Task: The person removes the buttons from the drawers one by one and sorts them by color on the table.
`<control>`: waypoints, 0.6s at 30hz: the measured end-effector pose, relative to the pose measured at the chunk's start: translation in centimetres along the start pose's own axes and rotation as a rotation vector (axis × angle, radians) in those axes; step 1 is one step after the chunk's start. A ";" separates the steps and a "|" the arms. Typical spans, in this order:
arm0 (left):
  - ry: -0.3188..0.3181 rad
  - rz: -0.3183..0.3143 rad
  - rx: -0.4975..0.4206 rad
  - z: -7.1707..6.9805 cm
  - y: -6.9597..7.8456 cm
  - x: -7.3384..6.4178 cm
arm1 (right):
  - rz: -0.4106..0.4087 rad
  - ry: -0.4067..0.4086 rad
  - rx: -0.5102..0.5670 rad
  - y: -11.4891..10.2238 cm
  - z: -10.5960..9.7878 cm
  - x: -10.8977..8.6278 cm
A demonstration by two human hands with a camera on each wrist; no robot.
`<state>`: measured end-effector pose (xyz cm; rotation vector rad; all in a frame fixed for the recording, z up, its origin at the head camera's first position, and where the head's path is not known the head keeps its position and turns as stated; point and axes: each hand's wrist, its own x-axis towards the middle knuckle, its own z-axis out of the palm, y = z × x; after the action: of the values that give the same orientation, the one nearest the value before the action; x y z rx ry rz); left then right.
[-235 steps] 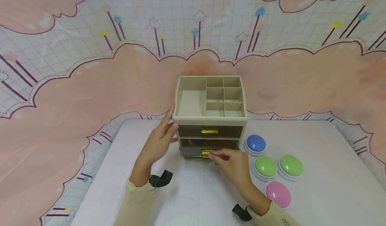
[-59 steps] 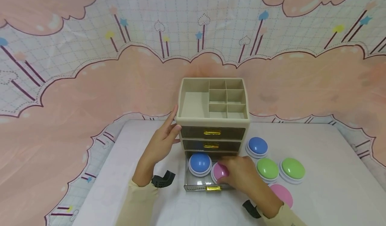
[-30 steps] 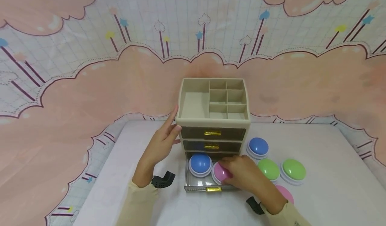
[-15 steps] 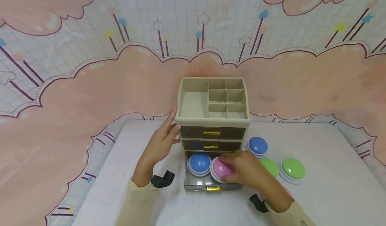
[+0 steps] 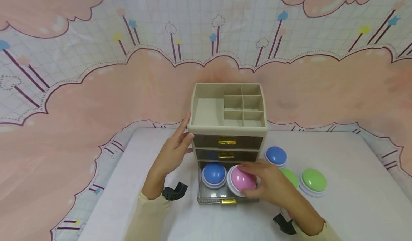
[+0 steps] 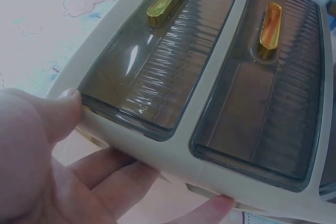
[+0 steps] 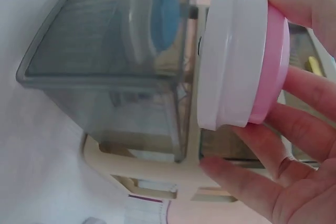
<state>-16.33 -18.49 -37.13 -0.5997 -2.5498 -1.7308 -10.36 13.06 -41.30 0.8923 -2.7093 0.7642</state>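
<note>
A cream desktop organizer point(image 5: 206, 112) stands on the table, its clear bottom drawer point(image 5: 212, 201) pulled out. My left hand point(image 5: 170, 155) rests against its left side, thumb at the front edge and fingers along the side wall in the left wrist view. In my right hand point(image 5: 273, 183) I pinch a pink dome-topped button point(image 5: 243, 179) with a white base. It is tilted and raised above the drawer's right part; the right wrist view shows the button point(image 7: 236, 61) clear of the drawer wall. A blue dome-topped button point(image 5: 214, 173) sits in the drawer's left part.
Right of the organizer stand another blue button point(image 5: 276, 155), a green button point(image 5: 313, 180) and a second green one point(image 5: 290, 177) partly behind my right hand. My right forearm hides most of something white-rimmed. Two upper drawers point(image 5: 206, 141) are closed. A patterned cloth point(image 5: 145, 83) hangs behind.
Earlier the middle drawer was partly out, my right hand on its handle; now it is closed and the bottom one is out. Lately the pink button has risen and moved right. My left hand stays.
</note>
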 end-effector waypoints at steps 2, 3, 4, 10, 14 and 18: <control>0.003 0.002 0.006 0.0 0.0 0.1 | 0.012 0.017 0.024 0.1 -0.5 -0.4; 0.005 0.002 0.009 0.0 0.0 0.2 | 0.009 0.028 0.027 0.2 -0.7 -0.6; 0.007 0.003 0.012 0.0 0.0 0.2 | -0.002 0.039 0.024 0.2 -0.9 -0.8; 0.011 -0.010 0.014 -0.1 -0.3 0.1 | -0.028 0.110 -0.043 1.0 -1.9 -2.7; 0.003 -0.011 0.001 0.0 -0.4 0.1 | 0.003 0.183 -0.066 1.7 -3.0 -4.3; 0.004 -0.008 0.005 0.1 -0.3 0.2 | 0.074 0.215 -0.096 2.7 -4.3 -6.1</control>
<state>-16.58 -18.44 -37.40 -0.5863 -2.5561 -1.7255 -7.06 20.26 -40.72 0.6513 -2.5760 0.6942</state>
